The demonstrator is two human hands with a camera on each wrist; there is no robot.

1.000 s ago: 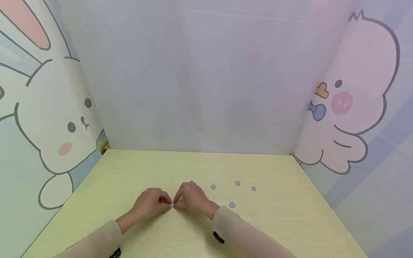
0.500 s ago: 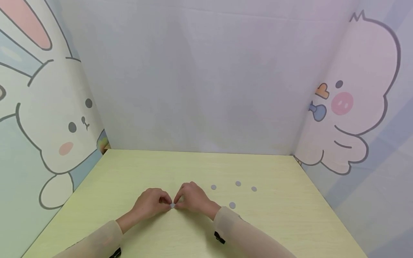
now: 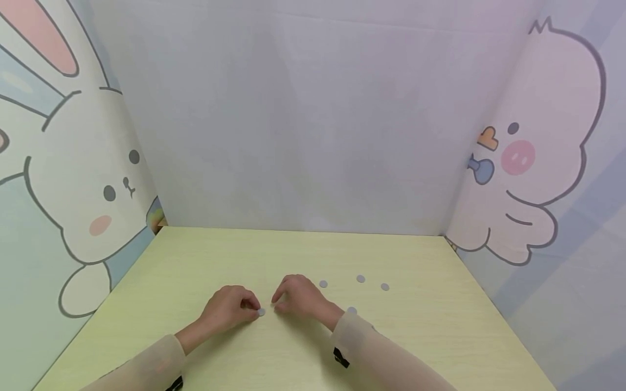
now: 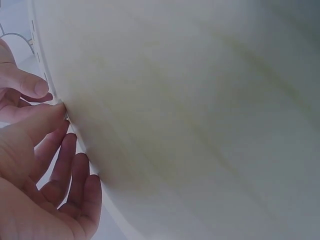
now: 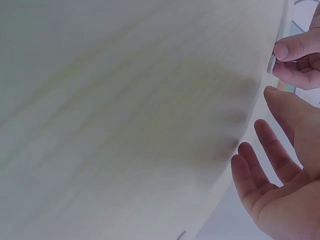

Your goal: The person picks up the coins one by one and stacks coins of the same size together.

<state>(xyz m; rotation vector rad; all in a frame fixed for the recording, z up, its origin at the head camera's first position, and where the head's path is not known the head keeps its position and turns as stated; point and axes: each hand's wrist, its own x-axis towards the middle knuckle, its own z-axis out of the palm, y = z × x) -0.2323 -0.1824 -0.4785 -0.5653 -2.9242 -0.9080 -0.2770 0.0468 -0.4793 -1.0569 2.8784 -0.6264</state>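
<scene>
A small silver-grey coin [image 3: 261,312] is pinched at the fingertips of my left hand [image 3: 229,309], low over the table left of the middle. In the right wrist view the coin [image 5: 271,64] appears as a thin, tilted edge between the left thumb and fingers. Just right of it, my right hand [image 3: 300,296] stays apart from the coin, its fingers loosely bent and holding nothing. The right wrist view shows this hand [image 5: 285,170] with fingers spread near the table surface. In the left wrist view the left hand [image 4: 50,175] hides the coin.
Several more coins lie flat on the pale wooden table [image 3: 235,255] to the right: one coin [image 3: 323,284], another coin [image 3: 360,278], a far-right coin [image 3: 385,287], and a near coin [image 3: 352,310] partly covered by the right sleeve. Cartoon-printed cloth [image 3: 303,119] surrounds the table.
My right hand has let go of the coin and drawn back a little to the right. The left hand keeps its place, still pinching the coin.
</scene>
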